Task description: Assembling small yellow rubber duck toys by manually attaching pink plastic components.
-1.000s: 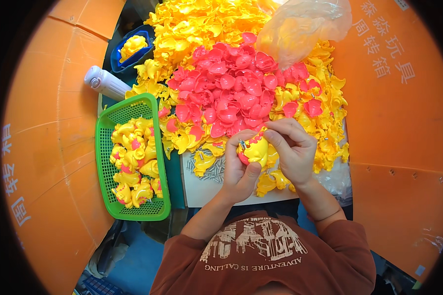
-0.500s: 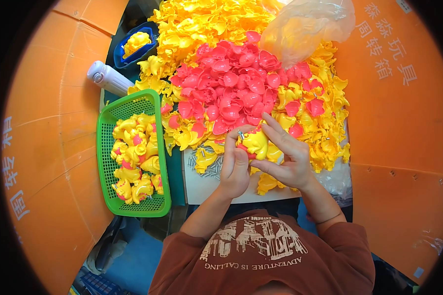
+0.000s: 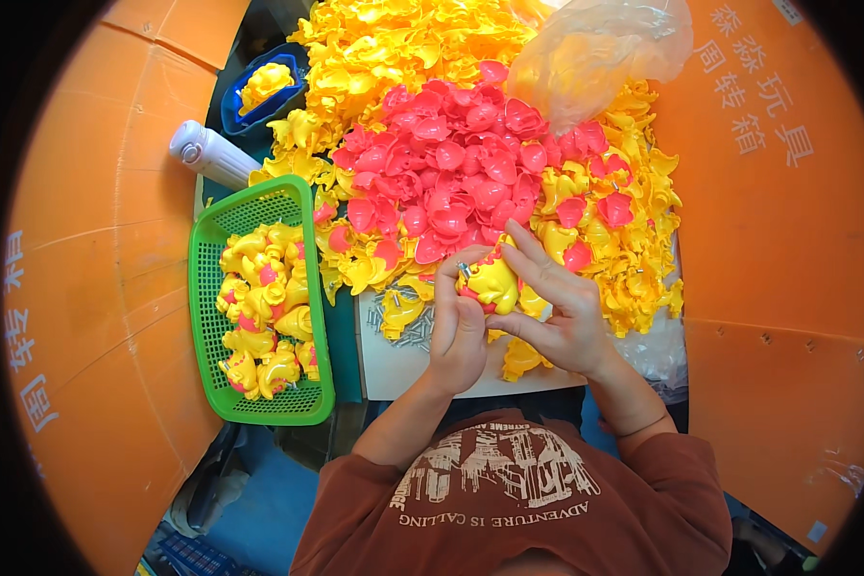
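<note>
Between both hands, above the near part of the table, is a yellow plastic toy figure [image 3: 494, 286] with pinkish-red parts. A small silver metal pin [image 3: 464, 271] sticks out of its left side. My left hand [image 3: 459, 348] closes on the figure's left side, with the thumb low and the index finger bent over the top. From the right, my right hand [image 3: 571, 322] grips it between fingers and thumb. Behind the hands lies a heap of pinkish-red plastic shells [image 3: 451, 158], and to their left are loose silver metal pins [image 3: 415, 331] on a pale board [image 3: 398, 376].
A green plastic basket [image 3: 324, 355] holding several yellow-and-red figures [image 3: 259, 312] stands at left. Beyond it are a white bottle [image 3: 216, 154] and a blue container [image 3: 232, 108]. Yellow shells [image 3: 403, 38] pile up at the back under a clear plastic bag [image 3: 600, 58]. Orange panels [image 3: 778, 288] flank both sides.
The toy figure has turned slightly in my hands and shifted a little left. My right fingers have moved slightly along its upper edge. Nothing else has visibly moved.
</note>
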Tool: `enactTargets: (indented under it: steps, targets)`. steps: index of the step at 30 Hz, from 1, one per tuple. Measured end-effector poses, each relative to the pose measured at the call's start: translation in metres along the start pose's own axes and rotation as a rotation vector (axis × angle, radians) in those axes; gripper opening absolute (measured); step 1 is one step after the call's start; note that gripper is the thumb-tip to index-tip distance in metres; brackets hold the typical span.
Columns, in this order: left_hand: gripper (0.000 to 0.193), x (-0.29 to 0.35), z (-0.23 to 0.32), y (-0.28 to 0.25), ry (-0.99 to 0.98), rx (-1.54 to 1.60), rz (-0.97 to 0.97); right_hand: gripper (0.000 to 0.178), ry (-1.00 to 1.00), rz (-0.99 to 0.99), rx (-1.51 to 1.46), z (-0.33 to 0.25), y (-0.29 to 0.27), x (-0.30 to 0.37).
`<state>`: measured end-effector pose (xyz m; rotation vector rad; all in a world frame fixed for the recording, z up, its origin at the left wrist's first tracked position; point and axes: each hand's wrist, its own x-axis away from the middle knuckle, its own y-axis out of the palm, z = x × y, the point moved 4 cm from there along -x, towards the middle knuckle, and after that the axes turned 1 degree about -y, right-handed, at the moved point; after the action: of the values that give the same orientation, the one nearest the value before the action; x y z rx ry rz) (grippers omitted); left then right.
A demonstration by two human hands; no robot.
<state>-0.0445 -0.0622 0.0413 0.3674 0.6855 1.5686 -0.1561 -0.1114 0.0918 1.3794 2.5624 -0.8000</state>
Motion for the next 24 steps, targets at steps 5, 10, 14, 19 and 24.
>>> enactTargets:
  steps: [5,10,14,19,24]
  targets:
    - [0.047,0.001,0.007,0.007,0.045,-0.161,0.013,0.065,-0.053,-0.037,0.064,-0.008,0.002,0.001]
    - [0.051,0.002,0.002,0.006,0.002,0.003,0.030,0.064,-0.009,0.052,-0.395,-0.003,0.007,0.001]
    - [0.051,0.001,0.004,0.004,0.012,0.031,0.011,0.047,0.188,0.061,-0.897,0.008,0.003,-0.001]
    - [0.052,0.000,0.003,0.009,0.047,-0.003,-0.022,0.035,0.280,0.094,-0.654,0.015,0.000,-0.002]
    - [0.054,-0.001,0.003,0.014,0.055,-0.074,-0.007,0.029,0.376,0.215,-0.823,0.021,0.003,-0.002]
